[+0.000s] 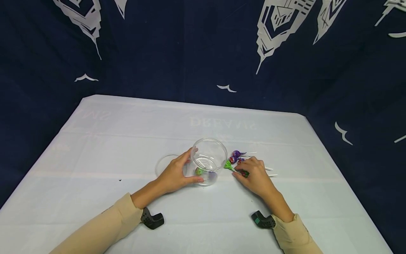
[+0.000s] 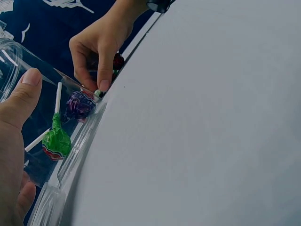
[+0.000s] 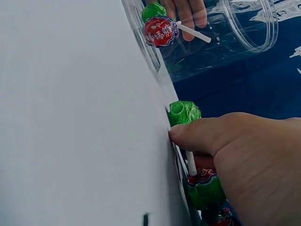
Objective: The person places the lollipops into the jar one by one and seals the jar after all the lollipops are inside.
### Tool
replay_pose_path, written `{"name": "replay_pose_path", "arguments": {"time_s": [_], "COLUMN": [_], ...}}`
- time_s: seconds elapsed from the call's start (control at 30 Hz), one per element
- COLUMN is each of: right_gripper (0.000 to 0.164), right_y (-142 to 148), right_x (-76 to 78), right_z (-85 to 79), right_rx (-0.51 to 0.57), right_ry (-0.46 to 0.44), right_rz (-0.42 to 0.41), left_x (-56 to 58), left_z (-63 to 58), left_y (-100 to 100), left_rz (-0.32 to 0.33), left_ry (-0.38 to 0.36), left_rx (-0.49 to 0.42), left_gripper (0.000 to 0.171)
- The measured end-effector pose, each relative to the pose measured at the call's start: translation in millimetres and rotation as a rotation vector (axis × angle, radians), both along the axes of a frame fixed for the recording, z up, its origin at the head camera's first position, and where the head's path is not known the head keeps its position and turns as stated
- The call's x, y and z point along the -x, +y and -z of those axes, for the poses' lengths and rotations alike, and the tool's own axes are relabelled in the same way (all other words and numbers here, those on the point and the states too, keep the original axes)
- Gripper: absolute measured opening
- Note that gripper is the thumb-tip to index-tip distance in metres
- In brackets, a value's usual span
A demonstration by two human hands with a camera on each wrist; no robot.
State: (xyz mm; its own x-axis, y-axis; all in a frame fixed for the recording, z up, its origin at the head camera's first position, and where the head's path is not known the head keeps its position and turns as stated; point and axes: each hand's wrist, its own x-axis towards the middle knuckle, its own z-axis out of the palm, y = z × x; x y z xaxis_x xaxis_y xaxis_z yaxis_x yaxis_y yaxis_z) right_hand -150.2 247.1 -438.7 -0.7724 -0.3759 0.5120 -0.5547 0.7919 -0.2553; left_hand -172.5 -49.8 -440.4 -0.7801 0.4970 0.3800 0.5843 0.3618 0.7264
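Observation:
A clear plastic jar [image 1: 219, 167] stands upright on the table. My left hand [image 1: 174, 176] grips its side, thumb in front and fingers behind. Inside lie a green lollipop [image 2: 57, 142] and a purple lollipop [image 2: 79, 106], both seen through the wall in the left wrist view. Just right of the jar, my right hand [image 1: 256, 180] pinches a green-wrapped lollipop [image 3: 185, 112] by its stick, close below the head. Under that hand another green and red lollipop [image 3: 207, 192] is partly hidden.
Beside and behind the right hand lie several more lollipops, among them a purple one [image 1: 236, 153], their white sticks pointing right. A clear round lid [image 1: 157, 165] lies left of the jar, partly behind the left hand. A dark blue patterned curtain [image 1: 177, 53] hangs behind the white table [image 1: 95, 158].

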Motion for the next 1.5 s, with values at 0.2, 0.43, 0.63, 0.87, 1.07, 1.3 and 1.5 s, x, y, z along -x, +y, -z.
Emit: {"name": "replay_pose_path", "arguments": {"time_s": [0.2, 0.43, 0.63, 0.87, 1.07, 1.3, 1.5], "right_gripper": [0.013, 0.012, 0.009, 0.009, 0.009, 0.011, 0.009], "right_y": [-0.6, -1.3, -1.8, -1.2, -1.2, -1.2, -1.2], "right_x": [0.6, 0.8, 0.9, 2.1, 1.8, 2.3, 1.2], "right_z": [2.1, 1.9, 1.0, 2.2, 1.0, 0.6, 0.6], "right_rx": [-0.008, -0.010, 0.015, 0.045, 0.084, 0.129, 0.189], "right_ry": [0.030, 0.047, 0.072, 0.088, 0.090, 0.131, 0.091], "right_rz": [-0.006, 0.002, -0.009, -0.017, -0.035, -0.044, -0.035], "left_x": [-0.3, -0.2, 0.1, 0.2, 0.5, 0.2, 0.1], "left_z": [0.5, 0.6, 0.8, 0.6, 1.6, 1.0, 1.0], "left_y": [-0.2, -0.1, 0.3, 0.4, 0.6, 0.8, 0.7], "left_rz": [-0.001, -0.009, -0.006, -0.005, -0.006, -0.009, -0.005], "left_ry": [-0.010, -0.020, -0.010, -0.006, -0.001, -0.002, -0.006], "left_rx": [-0.003, 0.005, 0.004, 0.004, 0.007, 0.010, 0.008], "left_gripper": [0.100, 0.100, 0.100, 0.101, 0.101, 0.101, 0.101]}}
